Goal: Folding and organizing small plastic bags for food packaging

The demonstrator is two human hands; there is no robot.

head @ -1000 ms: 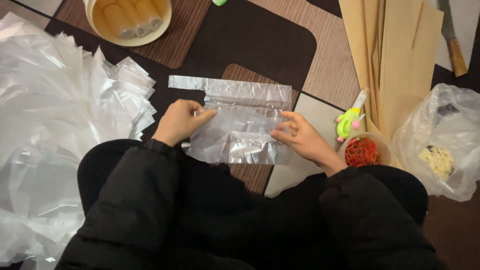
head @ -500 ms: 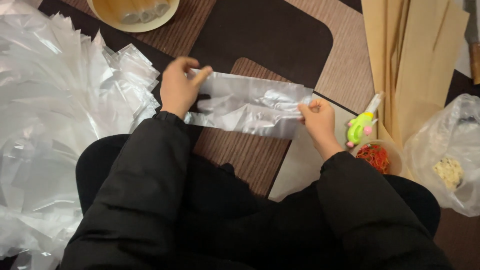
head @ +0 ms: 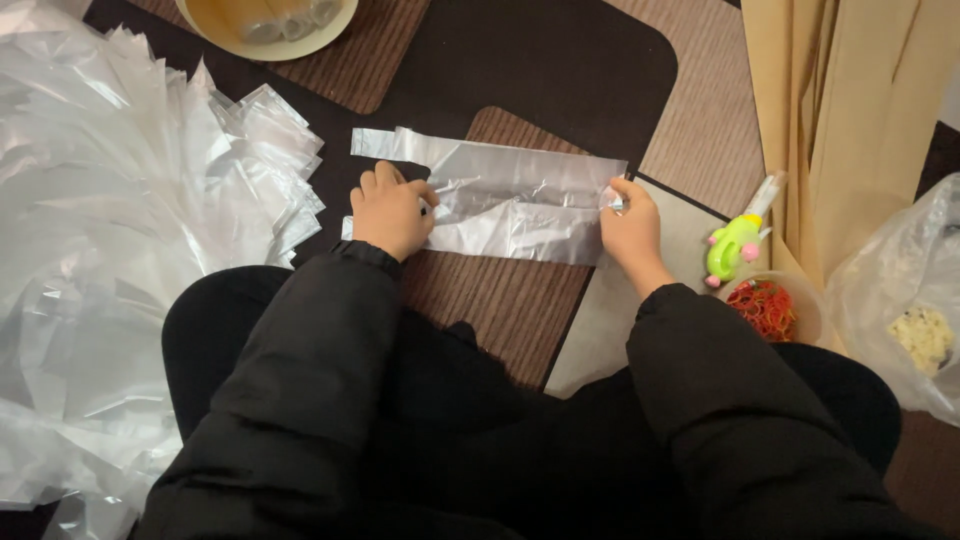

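A clear plastic bag (head: 510, 195) lies folded into a long strip across the dark and striped mats. My left hand (head: 390, 210) grips its left end with curled fingers. My right hand (head: 630, 225) pinches the bag's right end between thumb and fingers. Both my arms are in black sleeves. The strip is stretched flat between the two hands.
A large heap of clear plastic bags (head: 120, 220) fills the left side. A cream bowl (head: 265, 25) sits at the top. At right are a green and yellow toy-like tool (head: 735, 245), a cup of red rubber bands (head: 770, 305), tan paper sheets (head: 850, 130) and a plastic bag with pale contents (head: 910, 310).
The bag has been folded narrower, from a wide sheet into a long strip. My hands have moved apart to its two ends and up the table.
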